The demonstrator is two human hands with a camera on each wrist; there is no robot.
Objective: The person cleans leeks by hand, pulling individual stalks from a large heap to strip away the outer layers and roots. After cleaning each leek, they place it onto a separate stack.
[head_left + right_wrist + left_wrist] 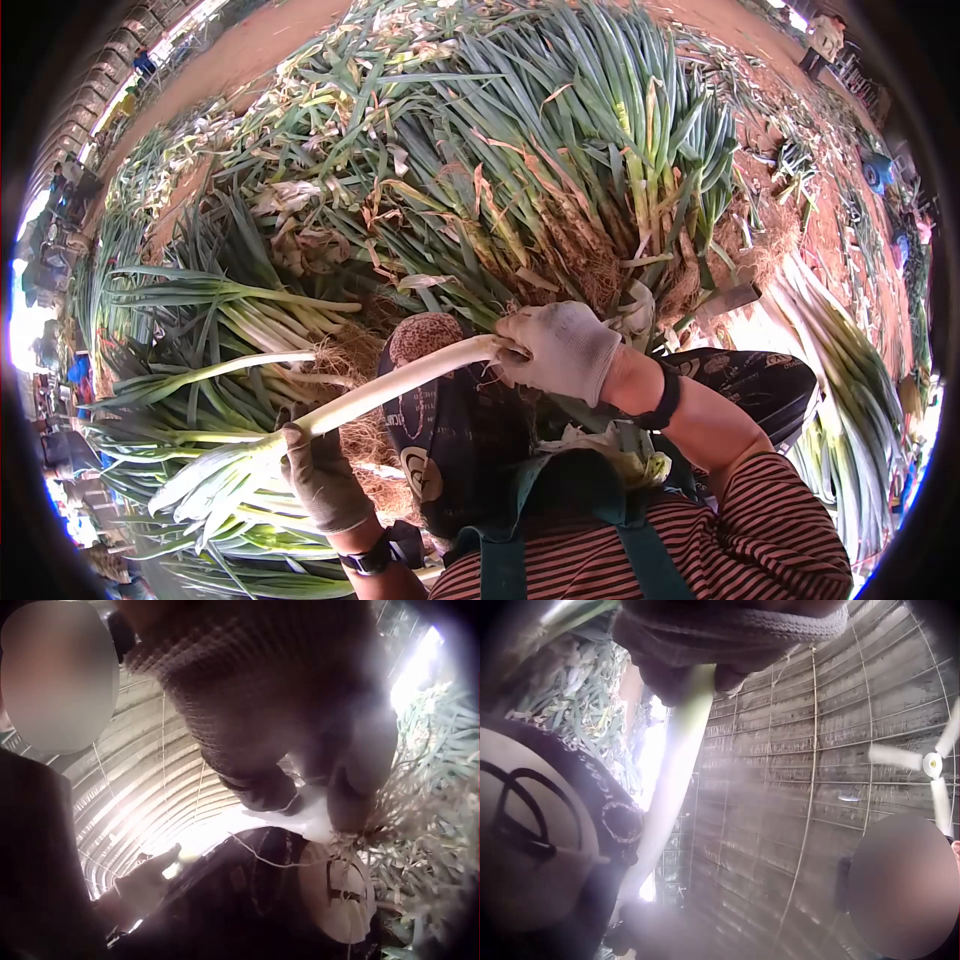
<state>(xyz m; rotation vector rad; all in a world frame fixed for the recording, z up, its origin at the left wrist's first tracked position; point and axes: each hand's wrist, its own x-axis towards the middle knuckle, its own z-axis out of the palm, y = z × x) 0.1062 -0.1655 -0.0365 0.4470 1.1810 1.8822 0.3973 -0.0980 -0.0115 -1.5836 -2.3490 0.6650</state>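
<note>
A long leek-like green onion (400, 387) lies slantwise across the lap, its white root end at the upper right and green leaves at the lower left. My gloved right hand (562, 350) pinches the root end; in the right wrist view that hand (300, 720) has the fingertips on the white end beside thin roots. My gloved left hand (325, 478) grips the stalk near the leaves. In the left wrist view the left hand (705, 645) is curled round the stalk (676, 757), which runs down towards the other hand.
A big heap of unpeeled onions (570, 180) with dirty roots is in front. More onions (230, 400) lie at the left, and a pale-stalked pile (850, 400) at the right. A flat-ended bar (727, 300) lies near the right hand. A person (824, 45) stands far back right.
</note>
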